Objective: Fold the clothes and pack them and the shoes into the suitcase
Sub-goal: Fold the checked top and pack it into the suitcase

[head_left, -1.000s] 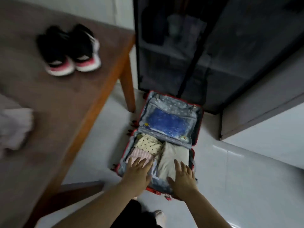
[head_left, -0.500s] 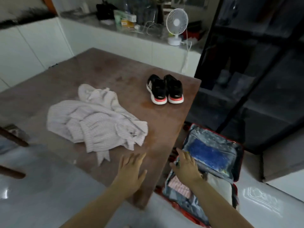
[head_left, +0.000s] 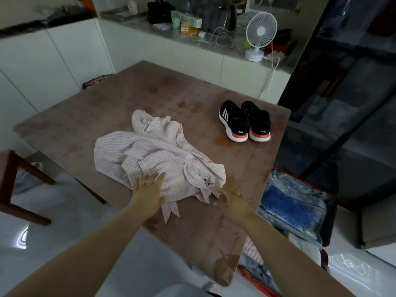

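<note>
A crumpled pale checked shirt [head_left: 158, 155] lies in the middle of the brown table [head_left: 85, 116]. My left hand [head_left: 150, 189] rests flat on the shirt's near edge, fingers straight. My right hand [head_left: 232, 199] hovers over the table just right of the shirt's near corner, fingers spread and blurred. A pair of black shoes [head_left: 245, 121] with white and red soles stands at the table's far right. The open red suitcase [head_left: 325, 221] lies on the floor to the right, with a blue pouch in its lid and folded clothes partly hidden by the table.
A white counter [head_left: 214, 58] behind the table carries a small white fan [head_left: 260, 35], boxes and cables. A dark glass cabinet [head_left: 342, 93] stands at the right. A wooden chair [head_left: 12, 185] is at the left on the glossy white floor.
My view swung from the suitcase up to the table. Both hands left the packed clothes and moved to the shirt; the left hand now lies on it.
</note>
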Tool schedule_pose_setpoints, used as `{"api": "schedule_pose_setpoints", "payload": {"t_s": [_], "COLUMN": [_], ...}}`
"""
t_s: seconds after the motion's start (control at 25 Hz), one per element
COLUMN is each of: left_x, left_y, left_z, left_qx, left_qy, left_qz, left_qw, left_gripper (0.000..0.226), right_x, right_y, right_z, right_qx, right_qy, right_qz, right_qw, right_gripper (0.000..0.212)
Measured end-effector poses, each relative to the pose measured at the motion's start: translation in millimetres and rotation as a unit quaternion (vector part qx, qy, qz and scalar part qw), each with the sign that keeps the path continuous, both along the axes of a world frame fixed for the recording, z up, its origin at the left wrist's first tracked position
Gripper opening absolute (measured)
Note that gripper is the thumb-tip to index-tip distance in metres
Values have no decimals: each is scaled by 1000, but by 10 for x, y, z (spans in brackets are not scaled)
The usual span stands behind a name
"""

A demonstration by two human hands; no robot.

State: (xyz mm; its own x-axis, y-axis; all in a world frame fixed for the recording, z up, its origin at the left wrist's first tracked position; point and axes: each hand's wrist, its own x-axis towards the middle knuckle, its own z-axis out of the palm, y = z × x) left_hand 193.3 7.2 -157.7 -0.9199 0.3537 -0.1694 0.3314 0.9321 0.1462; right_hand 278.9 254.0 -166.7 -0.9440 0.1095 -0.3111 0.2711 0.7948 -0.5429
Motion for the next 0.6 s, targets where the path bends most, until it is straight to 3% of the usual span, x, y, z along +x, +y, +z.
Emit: {"api": "schedule_pose_setpoints", "payload": {"t_s": [0.08,0.16,0.24,0.32,0.48,0.6], "left_x": [-133,-299,-508,-803,-1650,-2391], "left_y": [-16,-52,-107,-153,-144,-40], "left_z": [-6,4,47,111,254,282], "left_qx": [-2,-5,-10,-13,-1,15], "left_qy": [-8,-5,6,30,86,71], "left_qz": [13,15,25,29,-24,-68], "left_qw": [1000,1000,1000,999,996,995], "left_gripper": [76,75,71,67,63,61], "right_x": [-166,-379,-586,-771,-1070,-1189], "right_y": [-36,-72,-91,-78,-12,118], "right_z": [0,-87,-118,-144,41,368], "right_qx": [-39,-98,-175,-217,-209,-194], "right_qy": [-2,-12,-29,-31,-35,1], "right_qz": [-20,-132,-292,-360,-324,-313], "right_qw": [999,986,940,907,922,930], "right_gripper": [60,64,62,59,24,21]}}
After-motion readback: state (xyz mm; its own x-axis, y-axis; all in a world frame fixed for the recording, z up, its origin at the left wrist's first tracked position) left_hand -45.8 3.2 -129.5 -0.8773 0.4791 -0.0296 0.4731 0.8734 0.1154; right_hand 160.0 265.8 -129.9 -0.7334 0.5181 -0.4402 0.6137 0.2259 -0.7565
